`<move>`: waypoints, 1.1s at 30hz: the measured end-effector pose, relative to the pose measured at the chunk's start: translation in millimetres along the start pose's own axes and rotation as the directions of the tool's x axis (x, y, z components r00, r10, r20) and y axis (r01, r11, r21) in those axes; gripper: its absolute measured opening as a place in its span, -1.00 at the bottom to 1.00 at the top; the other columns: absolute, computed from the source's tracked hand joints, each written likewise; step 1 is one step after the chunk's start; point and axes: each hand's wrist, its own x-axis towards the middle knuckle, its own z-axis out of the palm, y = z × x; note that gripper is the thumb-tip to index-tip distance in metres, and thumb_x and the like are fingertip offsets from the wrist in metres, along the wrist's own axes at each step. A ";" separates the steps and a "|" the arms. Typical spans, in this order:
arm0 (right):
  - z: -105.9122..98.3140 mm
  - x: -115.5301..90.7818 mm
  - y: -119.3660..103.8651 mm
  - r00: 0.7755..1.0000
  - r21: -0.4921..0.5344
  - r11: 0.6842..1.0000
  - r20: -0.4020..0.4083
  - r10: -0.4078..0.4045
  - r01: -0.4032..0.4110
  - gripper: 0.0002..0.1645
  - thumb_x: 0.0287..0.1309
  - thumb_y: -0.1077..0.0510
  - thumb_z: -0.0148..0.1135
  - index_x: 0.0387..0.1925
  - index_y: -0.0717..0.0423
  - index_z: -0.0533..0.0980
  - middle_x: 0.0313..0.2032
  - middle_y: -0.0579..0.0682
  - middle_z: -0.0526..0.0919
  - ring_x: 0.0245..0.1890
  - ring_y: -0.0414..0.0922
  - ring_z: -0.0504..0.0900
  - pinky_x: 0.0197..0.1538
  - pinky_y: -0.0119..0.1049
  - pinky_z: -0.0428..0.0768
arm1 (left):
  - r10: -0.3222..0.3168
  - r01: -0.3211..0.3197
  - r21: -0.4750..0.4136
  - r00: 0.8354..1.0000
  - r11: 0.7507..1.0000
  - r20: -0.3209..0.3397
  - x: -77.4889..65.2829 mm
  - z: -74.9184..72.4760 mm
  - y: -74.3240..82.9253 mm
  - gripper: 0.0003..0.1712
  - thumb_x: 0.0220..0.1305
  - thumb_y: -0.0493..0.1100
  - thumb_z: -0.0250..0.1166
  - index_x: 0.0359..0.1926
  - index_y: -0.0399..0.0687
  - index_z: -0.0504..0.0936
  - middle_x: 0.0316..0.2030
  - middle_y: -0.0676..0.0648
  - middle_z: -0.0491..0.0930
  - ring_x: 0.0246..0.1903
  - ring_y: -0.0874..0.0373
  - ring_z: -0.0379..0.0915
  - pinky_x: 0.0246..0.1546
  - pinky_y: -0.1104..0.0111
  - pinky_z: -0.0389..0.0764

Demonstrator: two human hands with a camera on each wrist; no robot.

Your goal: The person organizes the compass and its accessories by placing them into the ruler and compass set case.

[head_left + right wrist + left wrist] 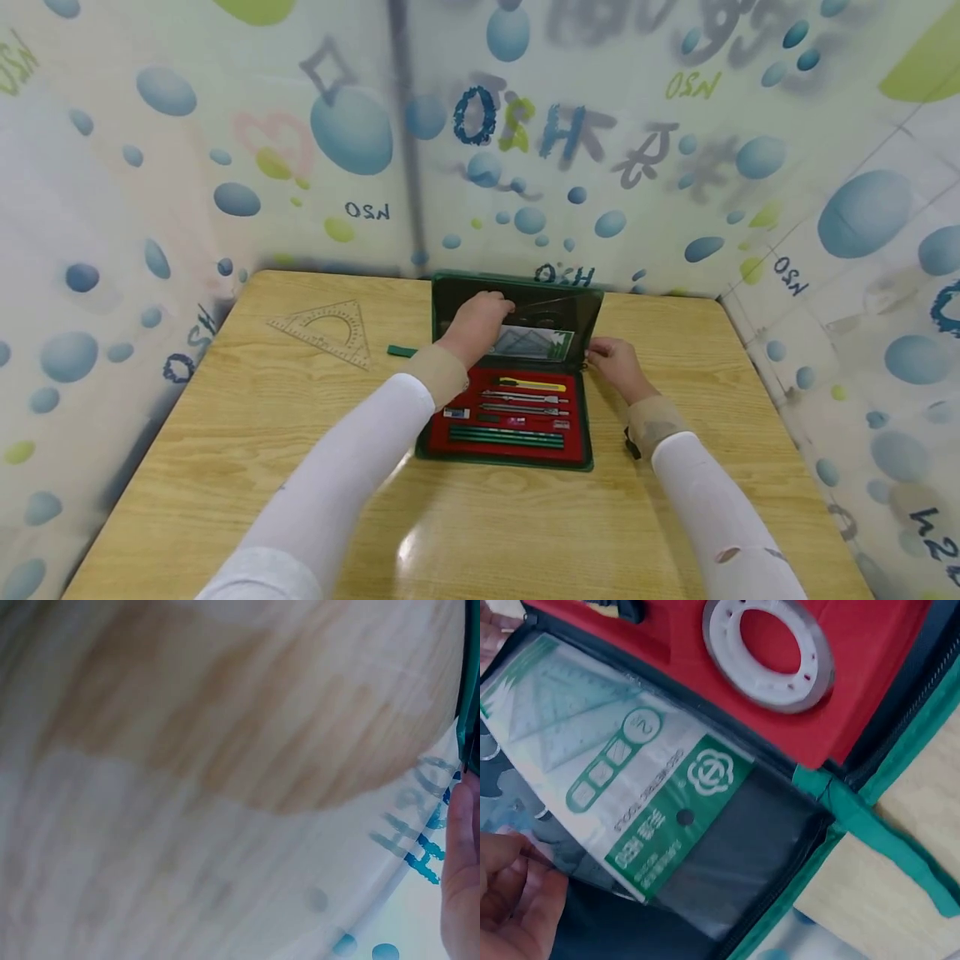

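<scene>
A green-edged zip case (504, 463) lies open on the table, its lid (517, 287) raised at the back. My left hand (477, 323) reaches into the lid and pinches the edge of its clear plastic pocket (592, 879). In that pocket sits a packet of geometry set squares (656, 761) with a green-and-white label. My right hand (617, 365) grips the lid's right edge near the hinge; the right wrist view catches only part of it. The red tray (517, 454) holds a yellow cutter (532, 385), compasses (525, 397) and green pencils (506, 436).
A clear set square (330, 333) with a protractor cutout lies on the table at left. A green strap (402, 351) sticks out from the case's left side. A white ring-shaped piece (817, 675) sits in the tray. A patterned wall (525, 208) stands behind the table.
</scene>
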 end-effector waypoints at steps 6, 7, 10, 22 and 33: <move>0.5 3.1 -0.7 1.000 0.003 1.000 0.023 0.015 -0.015 -0.83 0.19 0.36 0.13 -0.21 0.36 0.59 -0.21 0.24 0.65 -0.17 0.09 0.59 -0.05 -0.01 0.56 | -0.064 0.062 -0.070 0.998 0.996 -0.029 -2.9 6.2 0.6 -0.66 0.22 -0.34 0.22 0.03 -0.07 0.61 -0.09 -0.07 0.56 -0.08 0.08 0.48 -0.03 0.37 0.52; 0.7 4.0 -0.3 1.000 -0.001 1.000 0.026 0.017 -0.017 -0.82 0.20 0.35 0.13 -0.20 0.35 0.59 -0.21 0.24 0.65 -0.17 0.09 0.59 -0.05 -0.02 0.56 | -0.073 0.069 -0.094 0.997 0.993 -0.040 -3.2 6.7 0.5 -0.67 0.23 -0.35 0.22 0.01 -0.07 0.62 -0.11 -0.08 0.56 -0.09 0.08 0.48 -0.04 0.37 0.53; 1.0 5.2 -0.2 0.999 0.003 1.000 0.028 0.028 -0.028 -0.82 0.20 0.35 0.13 -0.20 0.36 0.59 -0.20 0.24 0.65 -0.16 0.09 0.59 -0.04 -0.02 0.56 | -0.092 0.078 -0.172 0.993 0.982 -0.076 -4.1 7.6 -0.5 -0.71 0.25 -0.33 0.19 -0.02 -0.09 0.64 -0.14 -0.08 0.57 -0.11 0.08 0.50 -0.06 0.36 0.54; 0.7 5.7 -1.1 0.999 -0.006 0.999 0.034 0.032 -0.032 -0.79 0.19 0.35 0.13 -0.17 0.37 0.59 -0.19 0.25 0.65 -0.15 0.10 0.60 -0.05 -0.02 0.56 | -0.127 0.102 -0.345 0.991 0.933 -0.048 -5.9 -2.0 -6.4 -0.75 0.33 -0.24 0.12 -0.03 -0.11 0.64 -0.12 -0.04 0.58 -0.08 0.13 0.48 -0.02 0.35 0.52; -0.8 1.4 0.6 1.000 -0.023 1.000 0.008 0.004 -0.004 -0.82 0.18 0.37 0.15 -0.21 0.37 0.59 -0.22 0.26 0.65 -0.18 0.11 0.60 -0.07 -0.01 0.56 | -0.078 0.057 -0.276 0.995 0.959 -0.063 -2.3 -4.6 -4.3 -0.70 0.34 -0.25 0.11 0.05 -0.08 0.60 -0.08 -0.03 0.58 -0.04 0.12 0.47 -0.01 0.37 0.51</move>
